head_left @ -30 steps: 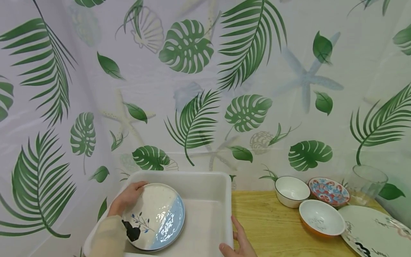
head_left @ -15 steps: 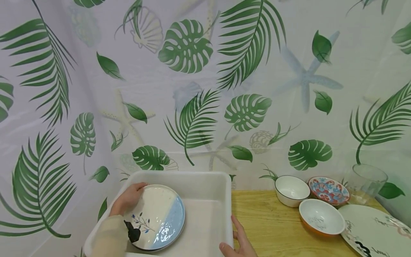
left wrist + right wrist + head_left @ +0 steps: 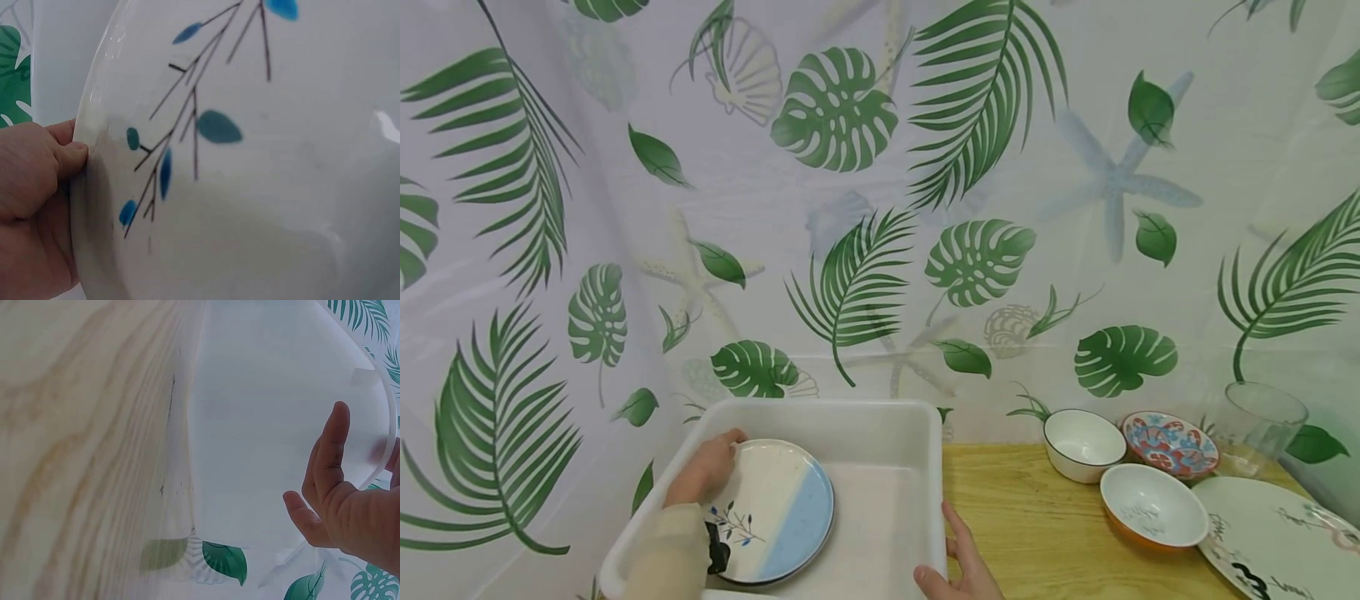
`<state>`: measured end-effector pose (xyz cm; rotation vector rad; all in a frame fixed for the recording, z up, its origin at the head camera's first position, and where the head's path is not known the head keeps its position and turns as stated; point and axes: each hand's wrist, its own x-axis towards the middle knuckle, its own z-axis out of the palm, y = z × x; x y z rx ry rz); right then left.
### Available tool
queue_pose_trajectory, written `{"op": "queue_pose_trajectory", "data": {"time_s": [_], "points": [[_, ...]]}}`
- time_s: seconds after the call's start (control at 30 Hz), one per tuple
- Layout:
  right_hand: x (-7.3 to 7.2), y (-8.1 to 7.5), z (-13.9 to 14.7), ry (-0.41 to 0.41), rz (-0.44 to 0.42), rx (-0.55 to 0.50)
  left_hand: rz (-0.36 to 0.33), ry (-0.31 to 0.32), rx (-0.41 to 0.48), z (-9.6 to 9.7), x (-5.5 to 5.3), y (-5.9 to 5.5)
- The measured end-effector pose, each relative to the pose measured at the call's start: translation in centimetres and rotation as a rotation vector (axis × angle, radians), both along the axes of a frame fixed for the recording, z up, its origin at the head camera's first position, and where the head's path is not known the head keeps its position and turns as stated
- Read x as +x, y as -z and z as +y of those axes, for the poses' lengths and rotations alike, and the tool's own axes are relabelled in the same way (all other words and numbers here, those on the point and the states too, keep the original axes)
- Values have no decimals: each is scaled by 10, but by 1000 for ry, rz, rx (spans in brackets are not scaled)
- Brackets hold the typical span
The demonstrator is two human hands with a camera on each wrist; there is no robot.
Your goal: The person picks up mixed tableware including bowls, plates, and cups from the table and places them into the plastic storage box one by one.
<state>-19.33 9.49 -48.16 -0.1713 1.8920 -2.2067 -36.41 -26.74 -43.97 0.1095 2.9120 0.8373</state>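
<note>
Lowered slightly, the plate (image 3: 790,508) lies right of the left hand (image 3: 709,465), whose fingers pinch its rim; the right hand (image 3: 964,562), farther off, flanks the tub (image 3: 936,475), fingers loosely extended.

The head camera looks forward and down, plate (image 3: 778,504) lower left; left wrist sees it close-up; right wrist shares the tub (image 3: 880,525).

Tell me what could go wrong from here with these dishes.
The plate might slip: the left hand pinches only its rim, and its surface looks glossy. If dropped, it could chip against the tub. The tub might also shift if the right hand, at its side, pushes or pulls. On the table, the bowls, large plate and glass sit close together, so a bump could knock one against another.
</note>
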Motion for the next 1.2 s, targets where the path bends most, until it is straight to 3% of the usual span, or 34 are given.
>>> {"op": "queue_pose_trajectory", "data": {"time_s": [0.27,0.47,0.6,0.97,1.2], "points": [[0,0,-1,-3,-22,-4,20,-17,-18,2,2,3],[0,1,-2,-2,-13,-8,119,-3,-82,1,0,3],[0,1,-2,5,-13,-4,148,-5,-119,0,-3,3],[0,-1,-2,11,-41,-9,139,-8,-152,-1,-6,6],[0,-1,-1,12,-46,-11,83,-29,-132,-1,-7,9]]}}
